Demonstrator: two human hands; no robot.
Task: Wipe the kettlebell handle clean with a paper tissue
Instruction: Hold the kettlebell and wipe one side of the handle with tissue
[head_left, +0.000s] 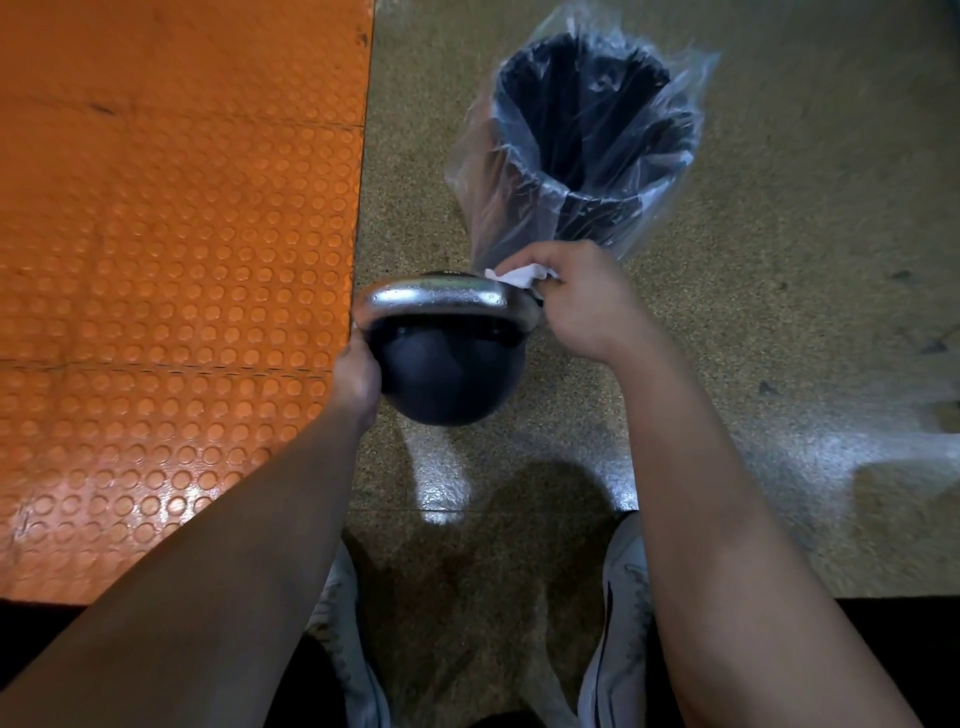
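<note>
Speckled floor (753, 364) beside orange studded mat (171, 260), lined bin (587, 140) near.

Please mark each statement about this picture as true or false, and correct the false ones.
1. The right hand holds a white tissue at the right end of the handle. True.
2. The left hand grips the tissue. False: it holds the left side of the kettlebell, and its fingers are hidden behind it.
3. The bin has a clear plastic liner. True.
4. The kettlebell rests on the orange mat. False: it is over the speckled floor, beside the mat's edge.
5. The bin lies on its side. False: it stands upright, its opening facing up.
</note>
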